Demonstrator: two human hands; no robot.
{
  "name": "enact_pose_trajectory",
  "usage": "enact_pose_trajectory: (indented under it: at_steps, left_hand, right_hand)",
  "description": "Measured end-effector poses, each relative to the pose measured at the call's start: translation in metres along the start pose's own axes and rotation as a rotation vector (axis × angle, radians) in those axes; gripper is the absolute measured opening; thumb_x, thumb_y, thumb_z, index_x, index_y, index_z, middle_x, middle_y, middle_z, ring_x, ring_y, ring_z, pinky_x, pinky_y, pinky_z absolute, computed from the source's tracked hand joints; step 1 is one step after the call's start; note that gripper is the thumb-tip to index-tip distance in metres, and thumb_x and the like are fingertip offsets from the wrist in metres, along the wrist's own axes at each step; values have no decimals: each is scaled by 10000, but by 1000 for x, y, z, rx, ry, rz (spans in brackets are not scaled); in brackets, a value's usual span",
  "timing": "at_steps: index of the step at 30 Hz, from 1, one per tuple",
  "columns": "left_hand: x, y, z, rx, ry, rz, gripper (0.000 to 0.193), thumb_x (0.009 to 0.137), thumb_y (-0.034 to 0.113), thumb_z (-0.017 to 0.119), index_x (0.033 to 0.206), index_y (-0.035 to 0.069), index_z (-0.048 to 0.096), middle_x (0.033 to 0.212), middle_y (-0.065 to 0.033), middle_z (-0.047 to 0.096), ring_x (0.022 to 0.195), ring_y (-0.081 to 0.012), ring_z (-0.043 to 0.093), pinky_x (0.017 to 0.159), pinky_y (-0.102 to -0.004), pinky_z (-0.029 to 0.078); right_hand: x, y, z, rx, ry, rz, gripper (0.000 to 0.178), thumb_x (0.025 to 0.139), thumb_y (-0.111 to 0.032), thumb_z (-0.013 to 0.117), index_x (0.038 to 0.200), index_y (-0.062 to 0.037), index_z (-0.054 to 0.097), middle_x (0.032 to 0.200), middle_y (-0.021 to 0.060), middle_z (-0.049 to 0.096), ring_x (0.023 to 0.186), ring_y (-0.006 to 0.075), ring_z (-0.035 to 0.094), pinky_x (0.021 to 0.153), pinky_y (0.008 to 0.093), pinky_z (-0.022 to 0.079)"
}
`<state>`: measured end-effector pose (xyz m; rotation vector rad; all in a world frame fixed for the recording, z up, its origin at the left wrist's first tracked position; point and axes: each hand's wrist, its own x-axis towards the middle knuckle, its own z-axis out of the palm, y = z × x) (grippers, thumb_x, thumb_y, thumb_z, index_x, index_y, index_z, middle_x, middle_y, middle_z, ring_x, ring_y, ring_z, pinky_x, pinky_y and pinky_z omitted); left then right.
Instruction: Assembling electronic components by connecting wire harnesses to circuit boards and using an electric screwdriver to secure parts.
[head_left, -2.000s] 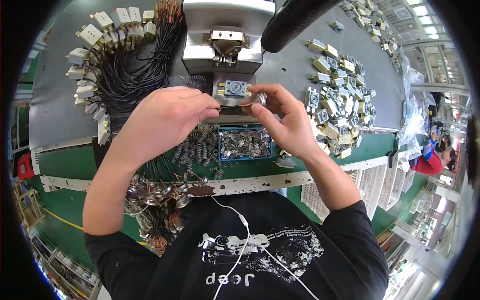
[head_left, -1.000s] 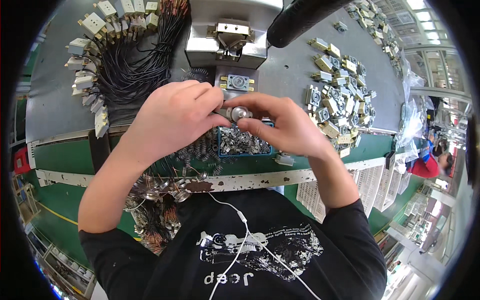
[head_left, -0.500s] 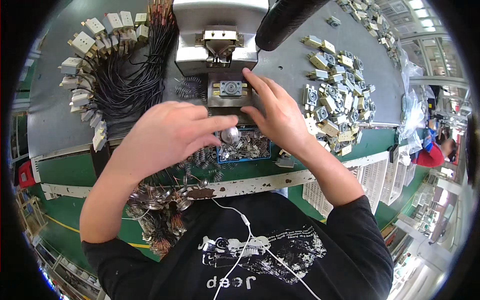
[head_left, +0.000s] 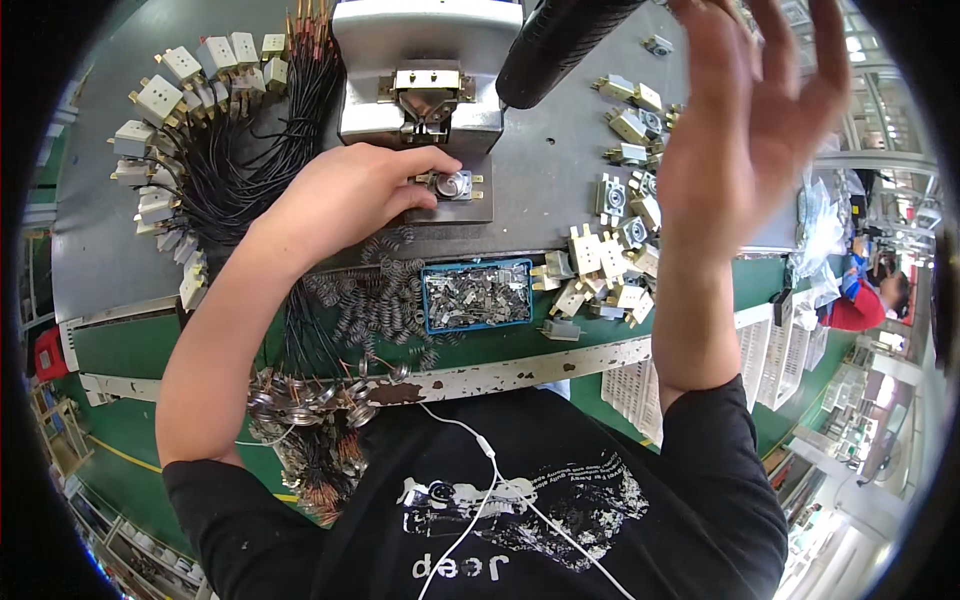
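On the flat metal block (head_left: 478,212) lies a small grey rectangular part with brass tabs (head_left: 477,187). A shiny round metal cap (head_left: 452,186) sits at its middle. The thumb and index finger of my left hand (head_left: 350,195) close round the cap and the part's left side, hiding some of both. My right hand (head_left: 735,140) is raised at the right, palm showing and fingers spread, holding nothing. It is nearest the thick black handle (head_left: 560,50), apart from it. Behind the block stands a metal press (head_left: 425,30) with its tool above the block's back edge.
Plugs on black cables (head_left: 160,100) fan out at the left. Coil springs (head_left: 350,305) lie beside a blue tray (head_left: 428,318) of small metal pieces. Several grey-and-cream parts (head_left: 610,255) are heaped at the right. A worn white rail (head_left: 500,378) edges the table near me.
My left hand has carried the round metal cap from above the blue tray up to the part on the block. My right hand has left the block and risen to the right, opening.
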<state>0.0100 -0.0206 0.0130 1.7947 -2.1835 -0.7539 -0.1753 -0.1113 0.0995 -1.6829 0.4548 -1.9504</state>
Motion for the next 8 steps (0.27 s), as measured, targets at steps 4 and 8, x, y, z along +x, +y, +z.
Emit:
enact_pose_trajectory:
  at_steps: [4, 8]
  left_hand:
    - [-1, -2, 3, -3, 21, 13, 352, 964, 301, 670, 1304, 213, 643, 941, -130, 743, 912, -353, 708, 789, -470, 551]
    - [-1, -7, 8, 22, 46, 43, 346, 974, 304, 654, 1310, 221, 640, 964, -131, 746, 936, -356, 707, 800, -473, 553]
  right_hand:
    - [21, 6, 6, 199, -430, 346, 646, 922, -138, 780, 1436, 5, 416, 1040, 113, 679, 890, 176, 678, 726, 304, 559]
    - [21, 8, 11, 56, -478, 262, 343, 903, -55, 708, 1213, -13, 568, 993, 96, 680, 807, 122, 661, 657, 211, 518]
